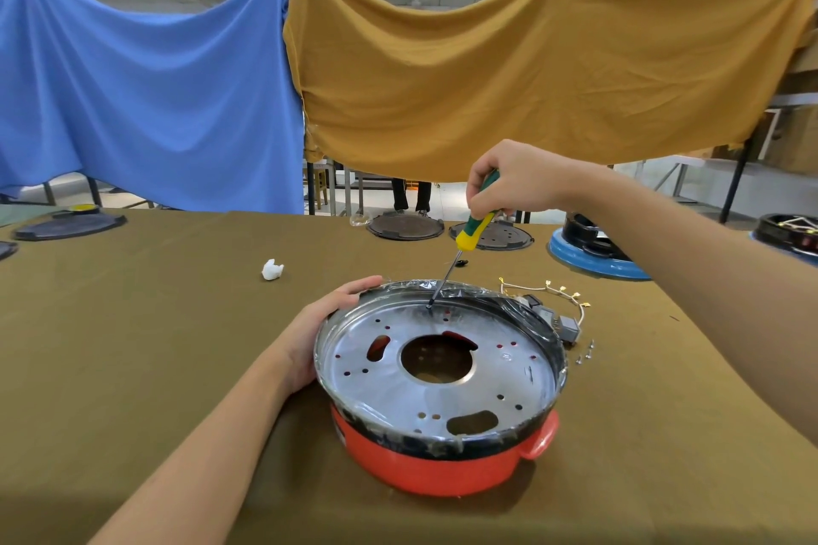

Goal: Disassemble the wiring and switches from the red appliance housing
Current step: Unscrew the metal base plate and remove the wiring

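Observation:
The red appliance housing (425, 462) stands in the middle of the table, its round metal plate (500, 372) facing up inside a black rim. My left hand (318, 332) holds the housing's left rim, fingers curved over its far edge. My right hand (513, 186) grips a green and yellow screwdriver (473, 230) held nearly upright. Its tip touches the plate near the far rim. A bundle of wires with brass terminals and grey switches (557, 310) lies on the table just right of the housing. A few loose screws (586, 352) lie beside it.
A crumpled white scrap (272, 269) lies left of centre. Black round lids (405, 227) and a blue-based appliance (595, 250) sit along the far edge. Another black lid (66, 226) is at far left. Blue and mustard cloths hang behind the table.

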